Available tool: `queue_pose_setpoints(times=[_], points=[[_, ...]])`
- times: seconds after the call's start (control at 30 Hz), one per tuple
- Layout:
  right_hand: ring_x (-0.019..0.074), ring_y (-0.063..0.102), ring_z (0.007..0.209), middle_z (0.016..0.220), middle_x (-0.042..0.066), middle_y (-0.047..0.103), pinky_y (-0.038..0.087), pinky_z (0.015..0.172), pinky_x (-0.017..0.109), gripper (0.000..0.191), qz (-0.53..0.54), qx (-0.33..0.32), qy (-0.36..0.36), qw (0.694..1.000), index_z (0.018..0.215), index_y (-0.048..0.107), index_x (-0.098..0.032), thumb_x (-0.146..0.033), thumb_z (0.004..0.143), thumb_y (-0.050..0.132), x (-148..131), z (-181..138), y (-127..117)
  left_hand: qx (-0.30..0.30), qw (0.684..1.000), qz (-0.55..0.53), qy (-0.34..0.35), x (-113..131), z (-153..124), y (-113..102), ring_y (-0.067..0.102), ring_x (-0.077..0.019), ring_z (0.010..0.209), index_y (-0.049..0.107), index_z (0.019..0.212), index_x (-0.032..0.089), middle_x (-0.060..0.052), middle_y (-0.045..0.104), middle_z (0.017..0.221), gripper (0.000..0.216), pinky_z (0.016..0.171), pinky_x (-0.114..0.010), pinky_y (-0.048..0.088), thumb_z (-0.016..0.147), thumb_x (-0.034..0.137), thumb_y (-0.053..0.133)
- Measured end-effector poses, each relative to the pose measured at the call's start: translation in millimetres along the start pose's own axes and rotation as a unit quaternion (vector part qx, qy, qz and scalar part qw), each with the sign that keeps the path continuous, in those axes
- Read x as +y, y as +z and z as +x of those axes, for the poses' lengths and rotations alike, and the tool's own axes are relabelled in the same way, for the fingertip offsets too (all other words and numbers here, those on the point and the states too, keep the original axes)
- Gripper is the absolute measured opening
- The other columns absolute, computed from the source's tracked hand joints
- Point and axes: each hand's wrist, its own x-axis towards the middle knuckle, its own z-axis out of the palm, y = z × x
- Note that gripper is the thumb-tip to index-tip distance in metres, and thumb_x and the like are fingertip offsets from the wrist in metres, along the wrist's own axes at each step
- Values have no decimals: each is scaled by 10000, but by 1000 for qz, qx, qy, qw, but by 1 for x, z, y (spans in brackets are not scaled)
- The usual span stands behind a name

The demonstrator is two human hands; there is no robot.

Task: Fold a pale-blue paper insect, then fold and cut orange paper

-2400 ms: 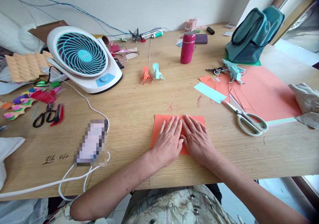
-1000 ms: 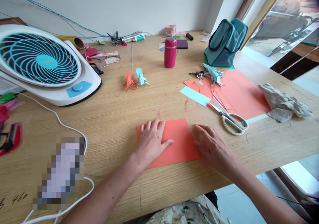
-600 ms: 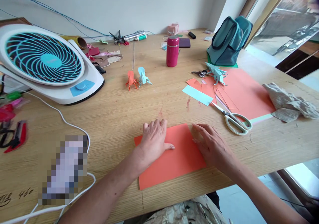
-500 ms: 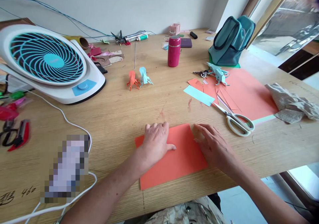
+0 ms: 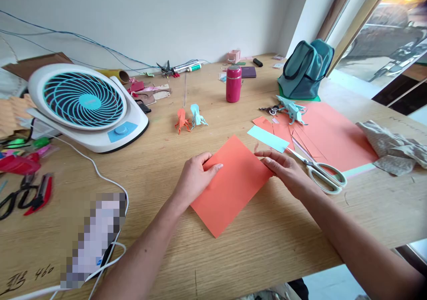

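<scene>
Wooden table (image 5: 153, 162) | orange paper (image 5: 233, 189) between left hand (image 5: 193, 175) and right hand (image 5: 288, 171) | hands pinching its sides

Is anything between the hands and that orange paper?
Nothing visible: the left hand and the right hand both grip the orange paper directly. The white-handled scissors lie beside the right hand, not in between.

A white desk fan (image 5: 88, 102) stands at left. A magenta thermos (image 5: 233, 86) stands upright, left of a teal bag (image 5: 304, 71).
</scene>
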Motion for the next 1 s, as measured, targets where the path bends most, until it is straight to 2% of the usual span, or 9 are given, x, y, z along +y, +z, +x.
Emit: queue_pose_setpoints(times=[0.1, 0.23, 0.37, 0.43, 0.5, 0.6, 0.7, 0.8, 1.0], points=[[167, 610, 732, 895, 43, 719, 478, 623, 272, 408, 32, 16, -5, 999, 1013, 739, -222, -551, 772, 753, 10, 2, 8, 2, 997, -80, -12, -4, 3, -3, 477, -117, 598, 520, 690, 194, 51, 516, 647, 275, 565, -226, 371, 806, 407, 650], [166, 572, 620, 704, 39, 690, 489, 585, 291, 392, 50, 11, 10, 999, 804, 749, -202, -582, 719, 783, 17, -3, 13, -37, 975, -212, -49, -2, 4, 1, 595, -165, 685, 608, 806, 181, -2, 659, 786, 333, 614, -257, 461, 756, 489, 723], [189, 622, 677, 760, 46, 728, 533, 670, 328, 384, 80, -18, 20, 996, 797, 768, -210, -579, 701, 803, 17, -6, 15, -141, 937, -298, -112, -7, 3, 1, 670, -208, 763, 640, 945, 175, -41, 719, 901, 438, 673, -317, 527, 720, 526, 776], [176, 626, 667, 778, 43, 738, 538, 691, 330, 367, 105, -19, 28, 994, 813, 775, -212, -567, 720, 797, 16, -7, 15, -202, 922, -300, -136, -13, 5, 0, 692, -224, 811, 658, 981, 166, -62, 734, 948, 462, 708, -332, 536, 714, 518, 794], [163, 620, 645, 773, 41, 739, 532, 676, 318, 371, 118, -13, 30, 992, 828, 778, -211, -569, 728, 790, 17, -7, 14, -225, 916, -297, -148, -18, 6, -1, 703, -233, 863, 675, 976, 157, -78, 742, 975, 453, 746, -335, 537, 717, 506, 802], [158, 608, 644, 771, 47, 733, 504, 633, 290, 408, 105, -14, 30, 994, 829, 773, -193, -582, 708, 797, 20, -7, 12, -226, 910, -312, -154, -21, 7, -2, 711, -241, 889, 678, 986, 164, -81, 750, 986, 444, 765, -343, 542, 722, 498, 803], [128, 553, 594, 672, 20, 680, 445, 577, 253, 413, 80, -10, 33, 996, 713, 737, -179, -588, 708, 793, 25, -6, 10, -229, 910, -307, -159, -20, 7, -5, 717, -245, 872, 670, 964, 175, -71, 753, 974, 426, 740, -339, 545, 722, 500, 800], [98, 486, 539, 579, -14, 599, 393, 542, 236, 434, 75, 11, 28, 997, 623, 684, -174, -582, 744, 767, 30, -5, 10, -237, 915, -287, -153, -21, 7, -8, 717, -239, 875, 672, 943, 181, -59, 754, 965, 390, 734, -323, 541, 738, 493, 787], [115, 457, 537, 571, 2, 564, 379, 510, 247, 462, 89, 73, 13, 993, 583, 636, -186, -602, 753, 745, 28, -3, 8, -271, 920, -257, -116, -25, 6, -7, 708, -216, 857, 698, 920, 188, -43, 754, 960, 327, 730, -299, 526, 767, 470, 759]])
